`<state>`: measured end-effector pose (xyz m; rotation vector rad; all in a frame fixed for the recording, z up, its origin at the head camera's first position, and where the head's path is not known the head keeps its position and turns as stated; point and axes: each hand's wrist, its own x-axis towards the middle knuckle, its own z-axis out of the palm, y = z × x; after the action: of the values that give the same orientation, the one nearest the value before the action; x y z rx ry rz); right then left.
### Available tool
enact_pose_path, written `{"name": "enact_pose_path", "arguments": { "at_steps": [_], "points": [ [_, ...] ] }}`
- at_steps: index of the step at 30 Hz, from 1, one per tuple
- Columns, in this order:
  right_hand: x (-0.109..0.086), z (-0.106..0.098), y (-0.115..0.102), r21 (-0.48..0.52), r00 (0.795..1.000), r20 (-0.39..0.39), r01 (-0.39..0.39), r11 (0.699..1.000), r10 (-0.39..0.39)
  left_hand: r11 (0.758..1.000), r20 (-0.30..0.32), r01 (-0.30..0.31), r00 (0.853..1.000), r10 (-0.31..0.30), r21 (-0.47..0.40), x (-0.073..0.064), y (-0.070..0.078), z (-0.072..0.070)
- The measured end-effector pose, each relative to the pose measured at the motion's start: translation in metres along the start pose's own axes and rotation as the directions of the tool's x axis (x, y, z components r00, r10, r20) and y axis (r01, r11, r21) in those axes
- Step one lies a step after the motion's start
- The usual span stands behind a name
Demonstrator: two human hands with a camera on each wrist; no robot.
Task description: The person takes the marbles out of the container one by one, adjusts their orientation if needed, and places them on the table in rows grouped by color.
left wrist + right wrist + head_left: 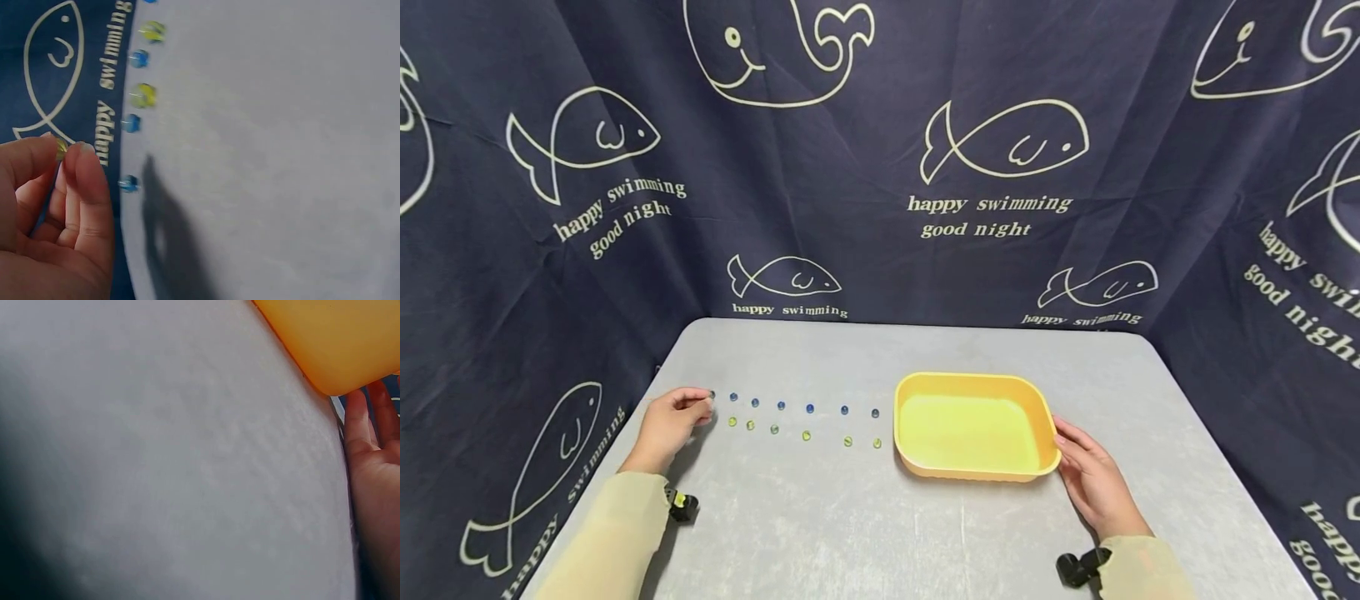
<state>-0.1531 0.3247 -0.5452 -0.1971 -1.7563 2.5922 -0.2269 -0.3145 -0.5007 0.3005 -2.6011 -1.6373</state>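
Note:
Out at the table's left side, my left hand [672, 427] pinches a small glass marble [61, 149] between thumb and fingertips; the marble shows yellowish in the left wrist view. To its right runs a row of several blue marbles [781, 406]. Nearer me lies a second row of several yellow-green marbles [807, 436]. Both rows reach toward a yellow plastic bin [973, 476], which has rounded corners and shows nothing inside. My right hand [1096, 479] is at the bin's right end, its fairly straight fingers touching the outer wall by the rim.
The grey table [820, 525] has rounded far corners. Dark blue cloth [880, 167] with white fish drawings and lettering hangs behind it and on both sides. Each wrist carries a small black camera mount [1078, 568].

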Motion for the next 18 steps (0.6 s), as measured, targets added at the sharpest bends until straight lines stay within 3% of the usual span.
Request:
{"name": "enact_pose_path", "arguments": {
  "at_steps": [4,18],
  "points": [
    [0.000,-0.001,0.001,-0.007,1.000,-0.004,0.000,1.000,-0.001,0.999,0.014,0.045,0.999,-0.046,0.014,0.003,-0.011,0.004],
    [-0.001,0.001,0.000,-0.028,1.000,-0.014,-0.011,1.000,0.010,0.995,0.002,0.037,0.999,-0.037,0.098,0.008,-0.022,0.009]
  ]
}}
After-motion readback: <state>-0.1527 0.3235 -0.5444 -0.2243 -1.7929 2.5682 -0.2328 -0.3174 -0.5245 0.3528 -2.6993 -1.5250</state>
